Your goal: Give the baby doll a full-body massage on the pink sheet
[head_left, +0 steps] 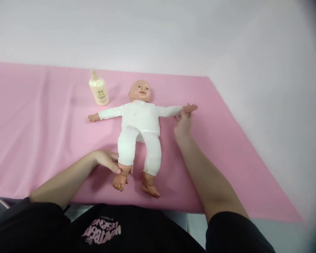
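A baby doll (140, 117) with a white cloth body and bare plastic head, hands and feet lies face up, its feet towards me. My left hand (107, 160) is wrapped round the doll's lower leg at the ankle, thumb on top and the other fingers partly hidden beneath. Out to the right, my right hand (183, 123) pinches the doll's wrist just below its spread plastic fingers. The doll's other arm stretches out to the left, untouched.
A pale yellow pump bottle (99, 92) stands left of the doll's head. Pink cloth (42, 140) with a few folds covers the table, whose far edge meets a pale wall (147, 35). The right edge slants towards me.
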A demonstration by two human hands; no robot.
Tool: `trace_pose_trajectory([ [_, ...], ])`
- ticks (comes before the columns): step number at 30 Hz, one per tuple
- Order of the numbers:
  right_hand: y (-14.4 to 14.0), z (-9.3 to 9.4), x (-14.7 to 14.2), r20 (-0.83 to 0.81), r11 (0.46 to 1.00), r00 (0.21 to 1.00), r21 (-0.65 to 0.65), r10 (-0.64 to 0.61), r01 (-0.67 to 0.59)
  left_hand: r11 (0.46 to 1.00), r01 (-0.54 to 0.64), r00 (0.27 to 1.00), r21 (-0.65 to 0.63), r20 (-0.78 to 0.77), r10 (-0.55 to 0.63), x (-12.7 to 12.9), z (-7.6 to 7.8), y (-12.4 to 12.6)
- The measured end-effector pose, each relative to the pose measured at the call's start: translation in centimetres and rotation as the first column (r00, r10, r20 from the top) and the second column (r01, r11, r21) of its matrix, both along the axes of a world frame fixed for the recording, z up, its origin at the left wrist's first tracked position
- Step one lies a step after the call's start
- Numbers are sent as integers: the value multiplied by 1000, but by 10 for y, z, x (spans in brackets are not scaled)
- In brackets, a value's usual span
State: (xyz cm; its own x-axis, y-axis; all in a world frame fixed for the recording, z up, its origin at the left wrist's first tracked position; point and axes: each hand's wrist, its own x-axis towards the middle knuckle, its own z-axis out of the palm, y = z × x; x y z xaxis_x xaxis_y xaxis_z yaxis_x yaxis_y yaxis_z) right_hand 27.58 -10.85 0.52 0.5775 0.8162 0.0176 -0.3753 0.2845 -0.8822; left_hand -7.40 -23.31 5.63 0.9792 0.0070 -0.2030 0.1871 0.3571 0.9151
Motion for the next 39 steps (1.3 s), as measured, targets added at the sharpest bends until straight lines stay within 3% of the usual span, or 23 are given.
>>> trace_pose_trajectory([
  [3,6,-11,3,-66,999,998,-51,5,-8,1000,-16,1000,-20,-13,15,0,2,-1],
  [9,3,-10,0,133,999,991,49,8,-14,990,-17,999,-139,-29,13,-7,2,2],
  [13,-7,8,-20,326,971,946,228,-1,-78,954,-234,963,-186,94,254,-13,-14,7],
  [18,-26,24,-57,504,919,864,335,10,-207,841,-472,842,-266,145,519,-13,-17,13],
  [20,-37,26,-69,586,907,808,309,57,-288,795,-543,804,-272,105,585,-12,-14,13],
  [24,-56,31,-80,800,889,592,199,95,-412,741,-595,765,-311,66,641,-9,-14,12],
  [32,-59,31,-82,960,826,273,203,-62,-525,601,-700,673,-386,-73,736,-2,-16,9],
  [36,-59,28,-82,980,836,184,158,-70,-525,561,-726,639,-398,-88,764,1,-16,8],
  [39,-58,29,-81,978,832,188,178,-91,-526,577,-713,650,-399,-67,757,0,-22,9],
])
